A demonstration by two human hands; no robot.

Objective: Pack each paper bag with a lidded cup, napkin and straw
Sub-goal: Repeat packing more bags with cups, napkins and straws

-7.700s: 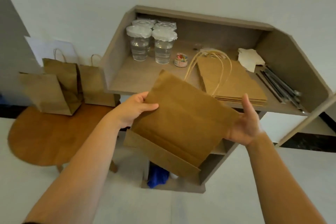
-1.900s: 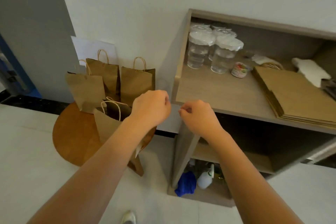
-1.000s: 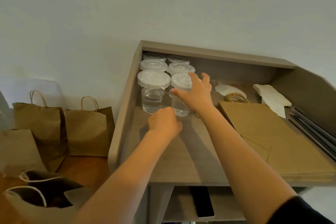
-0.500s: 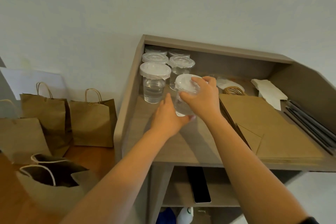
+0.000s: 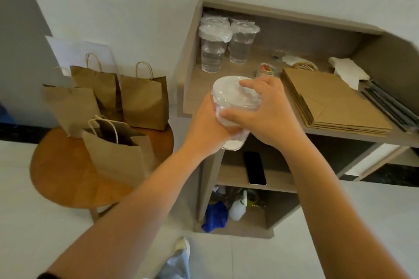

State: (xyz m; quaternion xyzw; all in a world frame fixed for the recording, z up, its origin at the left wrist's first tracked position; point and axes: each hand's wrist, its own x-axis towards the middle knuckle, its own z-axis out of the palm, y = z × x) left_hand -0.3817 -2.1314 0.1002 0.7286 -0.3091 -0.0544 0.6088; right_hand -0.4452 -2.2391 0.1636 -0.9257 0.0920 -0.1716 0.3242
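Observation:
A clear lidded cup (image 5: pixel 229 95) of water is held in the air in front of the shelf's left edge. My left hand (image 5: pixel 208 122) grips its side from the left. My right hand (image 5: pixel 265 111) grips it from the right, fingers over the lid. An open paper bag (image 5: pixel 115 154) stands on the round wooden table (image 5: pixel 59 176). Three more standing bags (image 5: pixel 142 99) are behind it. Several lidded cups (image 5: pixel 214 50) stay at the shelf's back left. White napkins (image 5: pixel 349 72) and dark straws (image 5: pixel 390 106) lie at the shelf's right.
A stack of flat paper bags (image 5: pixel 333 104) lies on the shelf (image 5: pixel 204 88), with a small round tin (image 5: pixel 265 70) behind it. A phone (image 5: pixel 255 167) lies on the lower shelf. A blue cloth (image 5: pixel 215 215) and a spray bottle (image 5: pixel 238 208) are at the bottom.
Both hands have lifted the front cup off the shelf and drawn it toward me and to the left. Earlier I set the opened bag down on the round table.

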